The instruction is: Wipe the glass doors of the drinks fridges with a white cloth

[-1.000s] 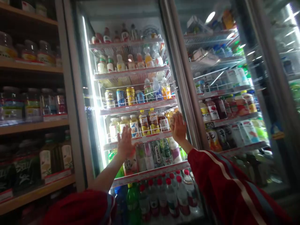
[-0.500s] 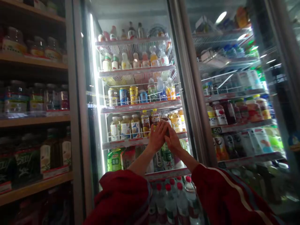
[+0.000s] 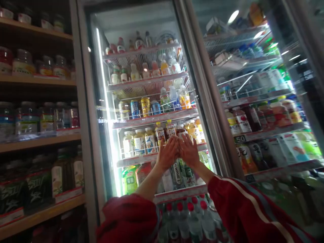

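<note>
My left hand (image 3: 167, 153) and my right hand (image 3: 189, 150) are raised side by side before the glass door of a lit drinks fridge, backs towards me. Fingers on both hands are stretched out and partly spread, with the inner edges touching or nearly so. I see nothing held; the palms are hidden. Past the fingertips stand yellow-capped tea bottles (image 3: 160, 132) on a wire-fronted shelf. Pale-labelled bottles (image 3: 139, 142) are to their left, and amber bottles (image 3: 192, 131) to their right. Whether my hands touch the glass I cannot tell.
Wooden shelves (image 3: 40, 138) with jars and bottles run along the left. A metal door frame (image 3: 202, 84) separates this fridge from another stocked one at the right. Several red-capped bottles (image 3: 191, 219) stand low down. Cans (image 3: 145, 106) sit on a higher shelf.
My hands, overlapped half a second ago with fingers together, now lie beside each other with fingers more spread. The view has tilted and shifted a little.
</note>
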A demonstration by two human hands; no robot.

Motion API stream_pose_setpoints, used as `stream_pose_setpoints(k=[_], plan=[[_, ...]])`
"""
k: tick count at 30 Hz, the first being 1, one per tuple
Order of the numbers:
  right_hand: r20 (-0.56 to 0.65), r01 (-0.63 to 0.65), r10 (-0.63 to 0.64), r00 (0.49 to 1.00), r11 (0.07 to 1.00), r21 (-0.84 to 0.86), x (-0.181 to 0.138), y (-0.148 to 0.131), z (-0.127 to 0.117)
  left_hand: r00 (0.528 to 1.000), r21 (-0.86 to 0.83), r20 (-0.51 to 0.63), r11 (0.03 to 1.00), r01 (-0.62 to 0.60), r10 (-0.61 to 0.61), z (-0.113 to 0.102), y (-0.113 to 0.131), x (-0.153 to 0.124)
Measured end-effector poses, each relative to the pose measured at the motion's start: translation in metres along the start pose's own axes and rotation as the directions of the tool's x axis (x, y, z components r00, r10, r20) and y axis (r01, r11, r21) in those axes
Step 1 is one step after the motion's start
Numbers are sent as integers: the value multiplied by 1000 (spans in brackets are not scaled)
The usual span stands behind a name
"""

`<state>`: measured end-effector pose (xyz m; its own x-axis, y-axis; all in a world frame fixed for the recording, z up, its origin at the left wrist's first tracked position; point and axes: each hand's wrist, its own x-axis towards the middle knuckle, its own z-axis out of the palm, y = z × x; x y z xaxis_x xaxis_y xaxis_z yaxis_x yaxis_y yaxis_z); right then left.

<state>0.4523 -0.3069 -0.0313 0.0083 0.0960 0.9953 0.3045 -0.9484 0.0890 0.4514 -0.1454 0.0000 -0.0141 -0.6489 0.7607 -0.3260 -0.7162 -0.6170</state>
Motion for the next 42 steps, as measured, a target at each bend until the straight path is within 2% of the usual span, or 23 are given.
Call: stream_pose_setpoints(k=[2,4,7,8,10,13,15,17,19,22,24,27,29,31,34,36,37,39,42], plan=[[14,29,-29,999,1000,-9,-2,0,4,1000,10,11,1000,15,-15,-3,-8,-9],[21,42,-42,999,999,-14,-4,1,7,990,39,-23,989,139,-139,-9,-27,-18],[10,31,-31,999,999,-27,-6,-2,9,929,80,-107,928,363,-354,-21,-55,-29],[0,15,-15,1000,999,-34,-6,-4,11,911,86,-119,910,405,-394,-24,-60,-31],[-14,-21,20,1000,999,-45,-5,-9,13,916,88,-91,913,398,-391,-27,-63,-33],[-7,-41,41,999,997,-58,-6,-13,16,955,69,-4,952,298,-298,-29,-60,-35],[13,-31,32,999,998,-59,-7,-11,15,946,59,7,945,322,-323,-32,-65,-41],[29,-32,34,999,998,-53,-8,-9,14,905,55,-21,904,425,-424,-38,-79,-52],[37,-42,44,998,998,-42,-7,-8,12,842,54,-69,841,538,-534,-44,-96,-64],[50,-11,12,999,1000,-24,0,-16,9,782,64,-134,783,619,-608,-49,-110,-79],[75,66,-66,995,998,2,10,-28,9,806,76,-120,804,590,-580,-49,-108,-83],[111,157,-161,981,987,42,25,-48,12,901,65,4,900,432,-433,-48,-101,-86],[116,168,-173,978,985,50,30,-57,16,904,65,31,904,423,-425,-50,-105,-92],[112,167,-172,979,985,50,31,-61,19,834,96,-41,829,551,-549,-56,-117,-102],[105,164,-168,980,985,50,28,-61,22,675,109,-184,667,737,-715,-65,-139,-120],[101,161,-166,981,985,59,26,-59,23,624,99,-211,619,779,-752,-67,-146,-125],[100,160,-166,981,985,64,25,-59,23,624,96,-204,619,780,-755,-67,-146,-125],[96,158,-165,982,985,71,25,-59,24,665,94,-167,660,745,-727,-63,-139,-119],[88,156,-161,983,986,65,25,-59,25,796,100,-73,790,605,-601,-57,-122,-104]])
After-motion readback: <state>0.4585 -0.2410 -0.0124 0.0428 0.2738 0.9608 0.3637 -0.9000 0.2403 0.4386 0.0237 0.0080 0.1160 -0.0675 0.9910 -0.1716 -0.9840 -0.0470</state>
